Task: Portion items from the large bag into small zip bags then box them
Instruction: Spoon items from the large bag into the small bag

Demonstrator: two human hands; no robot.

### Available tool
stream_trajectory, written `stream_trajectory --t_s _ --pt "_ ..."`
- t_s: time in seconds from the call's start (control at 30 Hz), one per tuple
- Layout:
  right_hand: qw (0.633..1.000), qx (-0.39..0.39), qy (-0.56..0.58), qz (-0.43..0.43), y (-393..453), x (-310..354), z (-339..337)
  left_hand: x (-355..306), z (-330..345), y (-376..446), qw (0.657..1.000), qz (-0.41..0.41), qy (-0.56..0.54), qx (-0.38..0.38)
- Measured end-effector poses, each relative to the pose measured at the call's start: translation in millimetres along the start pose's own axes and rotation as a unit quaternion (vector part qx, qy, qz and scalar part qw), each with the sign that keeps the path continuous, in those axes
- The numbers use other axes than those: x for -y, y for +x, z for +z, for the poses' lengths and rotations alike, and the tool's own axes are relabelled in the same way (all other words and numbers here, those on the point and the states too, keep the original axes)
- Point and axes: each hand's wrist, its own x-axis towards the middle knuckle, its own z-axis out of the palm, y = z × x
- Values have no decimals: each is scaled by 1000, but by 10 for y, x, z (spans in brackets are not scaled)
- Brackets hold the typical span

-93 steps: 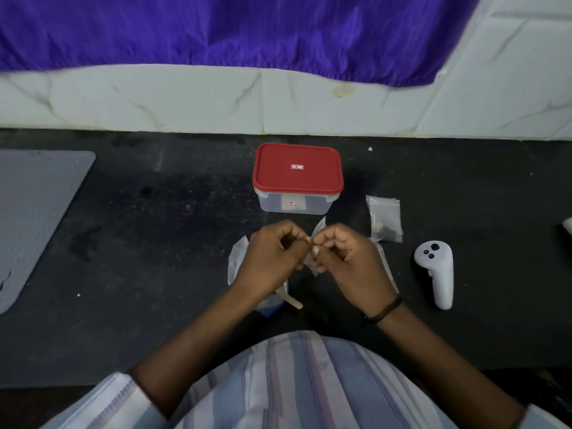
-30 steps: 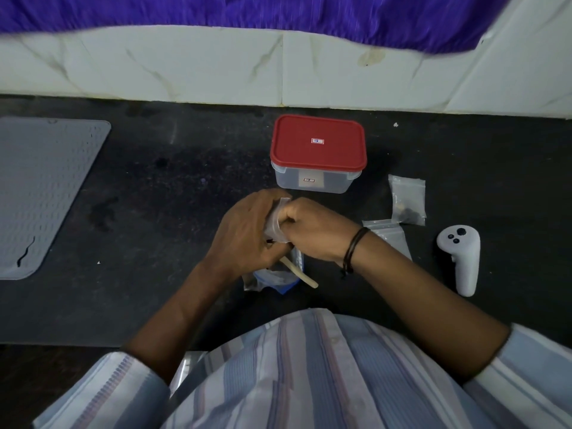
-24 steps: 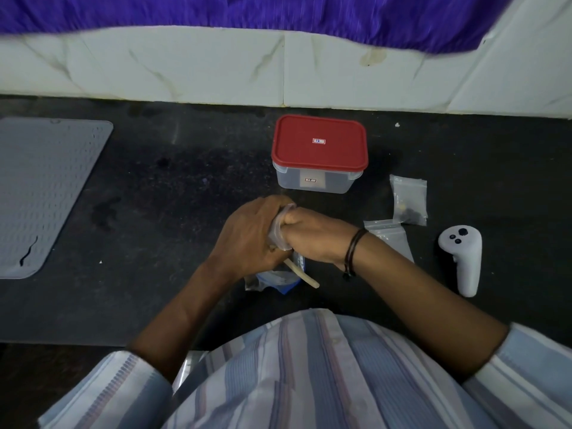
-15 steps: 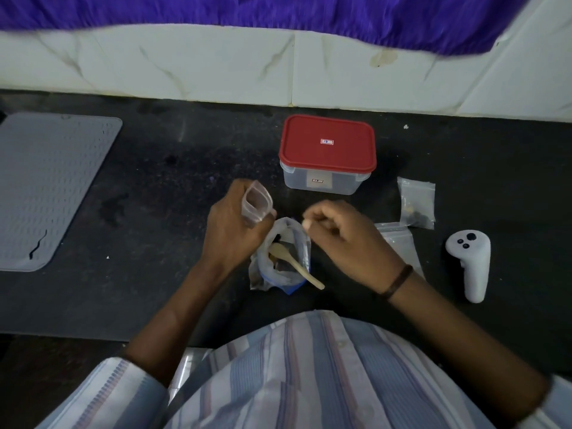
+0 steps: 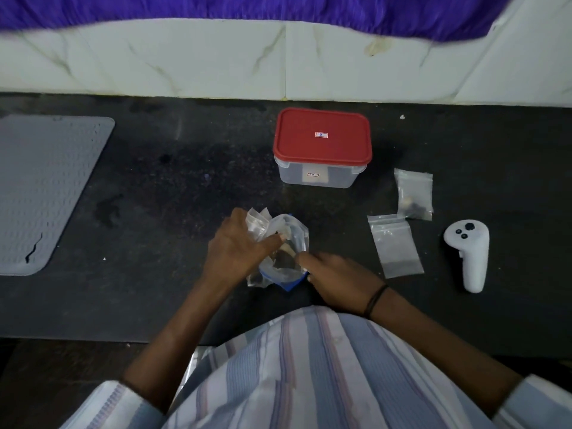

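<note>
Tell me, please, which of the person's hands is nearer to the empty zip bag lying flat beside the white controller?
Right. The right hand lies just left of the empty zip bag, while the left hand is farther left, beyond the large bag.

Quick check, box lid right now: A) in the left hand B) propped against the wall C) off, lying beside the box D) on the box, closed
D: the red lid sits flat on the clear box, and neither the left hand nor the right hand touches it; both are at the large bag.
</note>
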Motion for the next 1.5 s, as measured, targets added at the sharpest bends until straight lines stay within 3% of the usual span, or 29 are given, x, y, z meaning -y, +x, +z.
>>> stream_trajectory --t_s 0.17,0.3,0.67,1.03,1.13,1.27,1.5 --pt "988 -145 -60 -6 0 27 -56 1 12 49 992 -74 -105 15" --pt "970 -230 -72 1 93 84 -82 -5 52 72 974 -87 -210 -5" --pt "979 -171 96 51 292 97 4 45 109 135 908 -119 -400 44" --pt "975 -166 138 54 311 32 90 209 97 241 846 -122 -508 103" --pt "956 -185 216 72 287 26 107 200 120 259 866 -127 -476 83" --pt "899 -184 374 133 232 14 136 169 132 272 893 -111 -432 60" --pt "866 -223 426 138 130 -21 135 217 84 253 942 -59 -327 38"
